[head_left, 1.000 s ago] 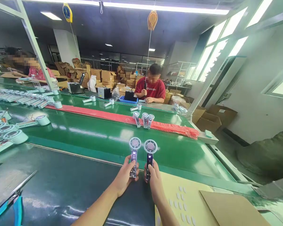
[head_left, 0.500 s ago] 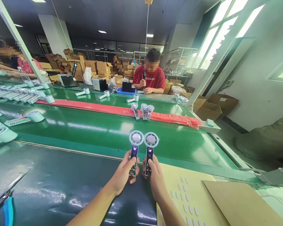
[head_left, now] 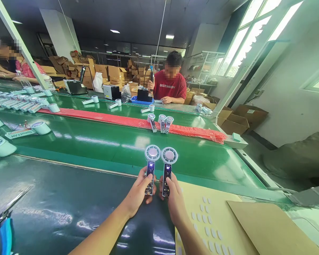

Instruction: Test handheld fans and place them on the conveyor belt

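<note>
Two handheld fans with bare circuit boards are held upright side by side, their round heads almost touching. My left hand (head_left: 139, 189) is closed round the handle of the left fan (head_left: 152, 153), thumb on its board. Round the right fan (head_left: 169, 156) my right hand (head_left: 174, 193) is closed in the same way, its thumb pressing on the board. Small lit displays glow near the top of both boards. Below my right forearm lies a yellow sheet (head_left: 194, 193) with several white oval pieces (head_left: 204, 218) on it.
Several fans (head_left: 162, 124) lie on a red strip (head_left: 108, 118) along the green conveyor (head_left: 90, 143). More pale fans (head_left: 13, 102) crowd the left. Blue-handled pliers (head_left: 6, 230) lie at lower left, brown cardboard (head_left: 268, 226) at lower right. A co-worker (head_left: 170, 81) sits opposite.
Both fans stay in my hands, and the digits on their displays look different. The co-worker's raised hand with a tool has moved left, towards the black stand.
</note>
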The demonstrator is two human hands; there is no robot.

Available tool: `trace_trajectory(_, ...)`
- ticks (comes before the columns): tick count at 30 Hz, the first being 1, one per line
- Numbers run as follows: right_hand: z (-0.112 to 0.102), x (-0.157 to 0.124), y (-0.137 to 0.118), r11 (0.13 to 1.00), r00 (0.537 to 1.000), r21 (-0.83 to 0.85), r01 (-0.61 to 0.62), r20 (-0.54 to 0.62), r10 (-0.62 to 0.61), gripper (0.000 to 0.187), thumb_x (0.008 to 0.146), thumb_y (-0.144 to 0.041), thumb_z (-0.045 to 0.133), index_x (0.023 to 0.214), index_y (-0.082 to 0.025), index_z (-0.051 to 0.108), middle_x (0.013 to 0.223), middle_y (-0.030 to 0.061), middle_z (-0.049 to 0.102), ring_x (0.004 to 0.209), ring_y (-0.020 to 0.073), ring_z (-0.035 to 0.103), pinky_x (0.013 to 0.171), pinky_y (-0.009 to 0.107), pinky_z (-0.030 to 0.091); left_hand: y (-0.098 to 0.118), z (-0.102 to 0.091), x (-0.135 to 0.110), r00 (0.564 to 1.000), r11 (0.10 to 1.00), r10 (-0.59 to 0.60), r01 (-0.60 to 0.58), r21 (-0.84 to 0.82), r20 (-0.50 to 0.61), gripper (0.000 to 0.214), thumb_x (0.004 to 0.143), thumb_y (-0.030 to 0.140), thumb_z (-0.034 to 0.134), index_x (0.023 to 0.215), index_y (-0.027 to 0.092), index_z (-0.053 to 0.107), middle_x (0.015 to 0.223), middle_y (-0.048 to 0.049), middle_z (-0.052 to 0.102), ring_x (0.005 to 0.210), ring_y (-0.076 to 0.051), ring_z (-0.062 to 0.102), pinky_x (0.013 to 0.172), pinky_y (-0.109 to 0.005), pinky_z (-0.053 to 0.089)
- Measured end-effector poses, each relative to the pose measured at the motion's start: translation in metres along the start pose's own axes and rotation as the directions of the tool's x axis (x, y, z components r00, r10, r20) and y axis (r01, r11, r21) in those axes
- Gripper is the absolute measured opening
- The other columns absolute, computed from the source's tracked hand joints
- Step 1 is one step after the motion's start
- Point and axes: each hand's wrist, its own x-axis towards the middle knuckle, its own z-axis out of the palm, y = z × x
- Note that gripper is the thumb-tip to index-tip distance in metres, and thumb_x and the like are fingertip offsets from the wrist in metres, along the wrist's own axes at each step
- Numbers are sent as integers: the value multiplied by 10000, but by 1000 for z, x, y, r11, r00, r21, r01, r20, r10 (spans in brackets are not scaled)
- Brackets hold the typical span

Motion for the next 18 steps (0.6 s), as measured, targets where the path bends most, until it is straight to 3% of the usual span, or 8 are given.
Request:
trace_trajectory(9, 2, -2, 2, 1000, 1000, -7, 5, 10, -5, 343, 822, -495, 484, 995, -201, 453, 683, -15, 457, 556, 145, 372, 477, 242, 325, -2, -2, 2, 1000, 1000, 7, -7, -11, -27, 327, 865, 398, 461, 1148, 259, 373, 856, 12, 451, 558, -65, 432, 347, -126, 273)
trace_trajectory(18, 2, -3, 0, 999, 999, 33, -30, 16, 30, 323, 814, -484, 495, 979, -207, 472, 671, -15, 457, 545, 149, 371, 475, 247, 315, 0, 1, 0, 999, 1000, 3, -4, -9, -44, 382, 836, 443, 501, 1151, 259, 386, 860, 6, 464, 558, -72, 444, 347, -132, 305)
